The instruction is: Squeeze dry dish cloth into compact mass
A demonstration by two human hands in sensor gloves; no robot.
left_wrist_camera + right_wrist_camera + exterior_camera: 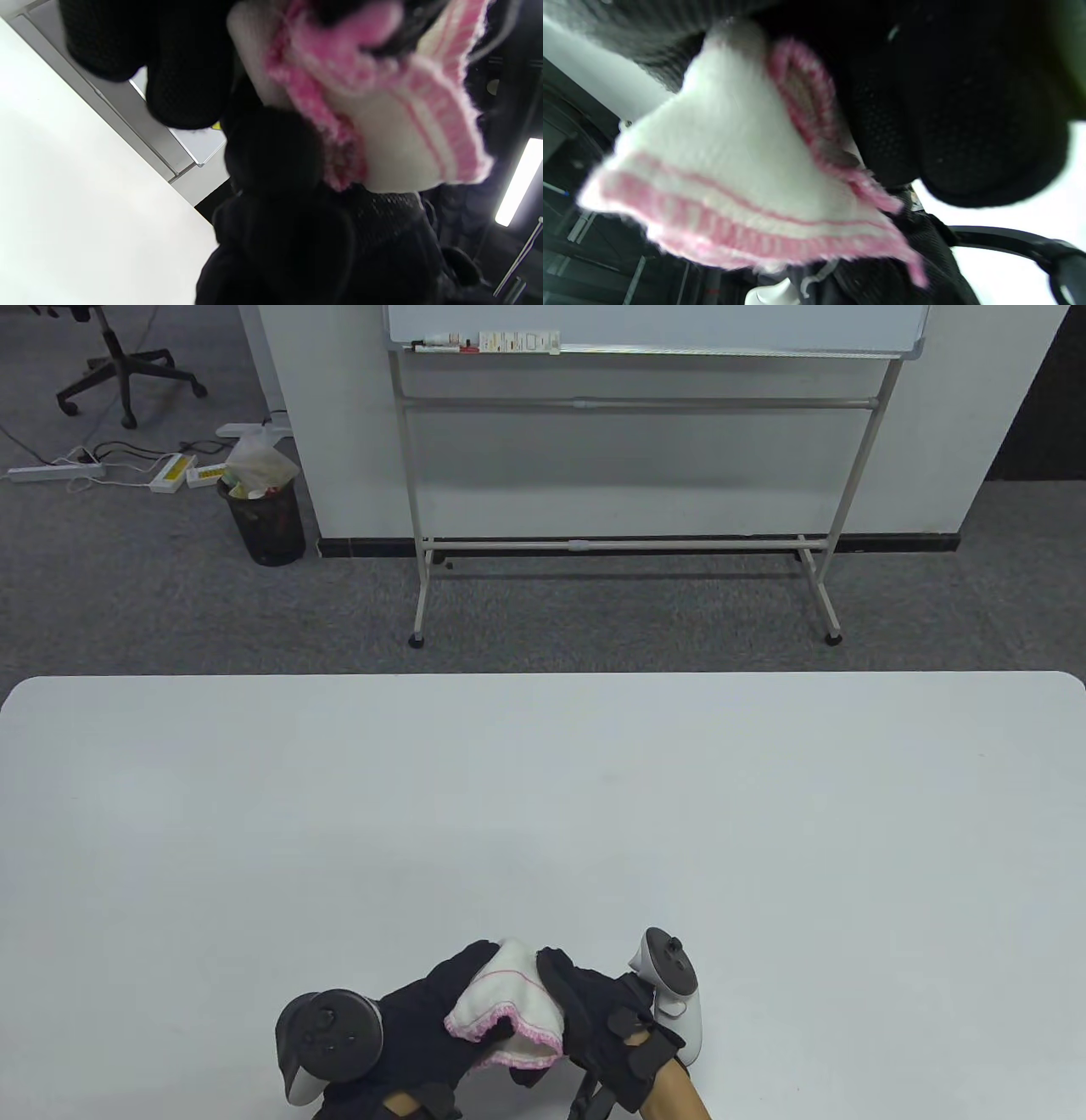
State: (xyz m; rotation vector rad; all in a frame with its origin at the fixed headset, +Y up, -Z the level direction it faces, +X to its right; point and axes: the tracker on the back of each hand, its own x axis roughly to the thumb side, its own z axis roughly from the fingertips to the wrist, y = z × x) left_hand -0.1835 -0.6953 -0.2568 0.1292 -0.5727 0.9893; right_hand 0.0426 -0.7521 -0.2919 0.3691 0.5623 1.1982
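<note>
A white dish cloth with pink edging point(509, 1005) is bunched between both gloved hands just above the table's near edge. My left hand point(424, 1018) grips it from the left and my right hand point(594, 1010) grips it from the right, fingers curled over the top. A pink-trimmed corner hangs out below the hands. In the left wrist view the cloth point(382, 127) is pressed among black gloved fingers point(186, 72). In the right wrist view a loose corner of the cloth point(729, 186) sticks out beside the gloved fingers point(967, 135).
The white table point(543, 814) spreads out beyond the hands. Past its far edge stand a whiteboard on a wheeled frame point(628, 475), a black waste bin point(265, 517) and an office chair point(119, 364) on grey carpet.
</note>
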